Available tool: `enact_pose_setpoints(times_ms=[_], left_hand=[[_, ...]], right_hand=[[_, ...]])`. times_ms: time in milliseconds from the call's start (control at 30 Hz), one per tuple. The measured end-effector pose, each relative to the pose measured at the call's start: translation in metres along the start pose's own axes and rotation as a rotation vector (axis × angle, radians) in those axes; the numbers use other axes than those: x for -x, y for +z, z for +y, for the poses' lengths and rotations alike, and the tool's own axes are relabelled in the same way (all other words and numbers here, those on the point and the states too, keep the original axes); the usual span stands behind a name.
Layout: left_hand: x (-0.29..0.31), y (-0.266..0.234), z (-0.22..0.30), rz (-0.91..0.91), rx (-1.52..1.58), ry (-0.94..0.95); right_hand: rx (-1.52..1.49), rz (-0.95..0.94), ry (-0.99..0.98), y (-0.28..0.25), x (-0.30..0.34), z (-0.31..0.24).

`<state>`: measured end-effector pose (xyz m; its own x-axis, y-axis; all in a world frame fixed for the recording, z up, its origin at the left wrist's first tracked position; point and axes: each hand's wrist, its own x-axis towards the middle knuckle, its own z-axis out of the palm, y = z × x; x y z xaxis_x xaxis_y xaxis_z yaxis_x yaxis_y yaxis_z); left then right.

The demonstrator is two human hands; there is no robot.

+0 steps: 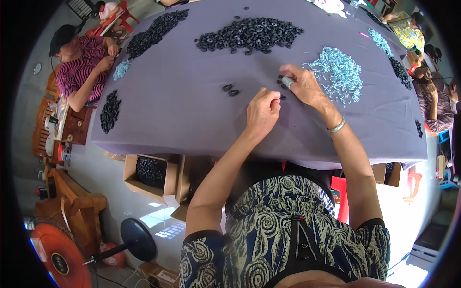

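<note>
My left hand (262,113) is closed in a pinch over the table, with a small black plastic part (283,98) at its fingertips. Just right of it and a little farther away is my right hand (307,87), its fingers curled, a pale wrap (287,82) on one digit and a bangle at the wrist. Small black pieces show beside its fingertips; whether it grips any is hidden. Two black oval parts (233,92) lie on the cloth to the left. Beyond my hands spreads a heap of black parts (249,34); right of them lies a pile of small metallic springs (338,72).
A grey cloth (177,110) covers the table. More black heaps (110,113) lie along its left and right sides. Several people sit around it, one in a striped shirt (86,67) at left. Below stand a carton (149,175) of black parts and an orange fan (60,254).
</note>
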<state>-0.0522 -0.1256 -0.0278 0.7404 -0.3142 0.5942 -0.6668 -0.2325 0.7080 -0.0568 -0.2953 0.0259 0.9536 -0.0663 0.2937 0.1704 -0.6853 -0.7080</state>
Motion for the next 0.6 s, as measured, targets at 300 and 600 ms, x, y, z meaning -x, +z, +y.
enact_pose_setpoints(times_ms=[300,600], left_hand=[[-0.001,0.001,-0.002,0.052,0.184,-0.175],[0.000,-0.004,0.010,0.024,0.250,-0.354]], right_hand=[[-0.007,0.123,-0.002,-0.009,-0.035,0.028],[-0.023,0.001,-0.164,0.025,-0.121,0.062]])
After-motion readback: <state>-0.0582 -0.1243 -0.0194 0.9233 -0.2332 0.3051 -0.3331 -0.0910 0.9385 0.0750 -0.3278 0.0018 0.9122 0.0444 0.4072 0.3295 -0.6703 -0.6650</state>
